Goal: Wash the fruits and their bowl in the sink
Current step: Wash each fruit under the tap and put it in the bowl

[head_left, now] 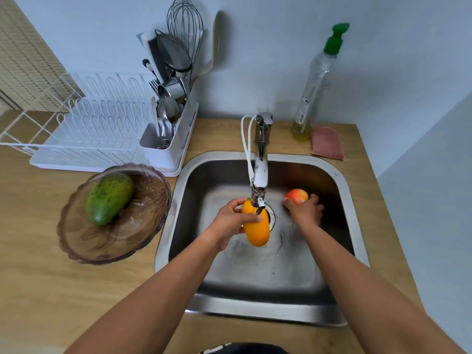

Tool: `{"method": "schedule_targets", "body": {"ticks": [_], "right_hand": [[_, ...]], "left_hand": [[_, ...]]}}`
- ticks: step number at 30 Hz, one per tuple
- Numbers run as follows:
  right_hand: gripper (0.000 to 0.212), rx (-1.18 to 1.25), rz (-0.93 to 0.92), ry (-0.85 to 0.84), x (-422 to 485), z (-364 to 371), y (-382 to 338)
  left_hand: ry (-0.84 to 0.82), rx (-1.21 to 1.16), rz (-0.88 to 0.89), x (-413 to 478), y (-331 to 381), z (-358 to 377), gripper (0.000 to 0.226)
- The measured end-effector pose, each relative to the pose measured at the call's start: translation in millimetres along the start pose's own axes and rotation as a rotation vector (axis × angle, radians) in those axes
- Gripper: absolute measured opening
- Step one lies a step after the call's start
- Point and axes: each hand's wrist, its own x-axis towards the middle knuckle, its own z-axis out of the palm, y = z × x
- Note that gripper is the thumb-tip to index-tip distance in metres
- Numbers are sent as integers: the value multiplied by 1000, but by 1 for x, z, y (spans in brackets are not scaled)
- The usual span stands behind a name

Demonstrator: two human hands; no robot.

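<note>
At nine o'clock on the wooden table (38, 277) stands a white wire dish rack (84, 129), with a white cutlery caddy (166, 144) full of steel utensils at its right end. Just below it sits a scalloped, smoky-brown glass bowl (115, 241) holding one green oblong fruit (108, 198), which lies tilted at the bowl's ten o'clock side. The stainless steel sink (255, 277) fills the centre. Over its drain the left hand (229, 223) has its fingers (238, 203) wrapped around a yellow-orange elongated mango (256, 231), held right under the nozzle of the chrome and white tap (260, 159). At two o'clock in the basin, the right hand (305, 209) closes its fingers on a round red-and-yellow fruit (296, 195) near the basin floor. Behind the sink, at one o'clock, stand a clear soap bottle with green pump (316, 80) and a pink cloth (327, 143).
</note>
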Motion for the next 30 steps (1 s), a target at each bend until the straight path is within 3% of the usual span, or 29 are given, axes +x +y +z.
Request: {"method": "schedule_targets", "body": {"ticks": [18, 30], "right_hand": [[82, 137, -46, -25, -6, 4, 6], [75, 122, -248, -139, -83, -11, 27]], "left_hand": [[39, 55, -21, -3, -8, -4, 63], [34, 107, 73, -22, -9, -16, 57]]}}
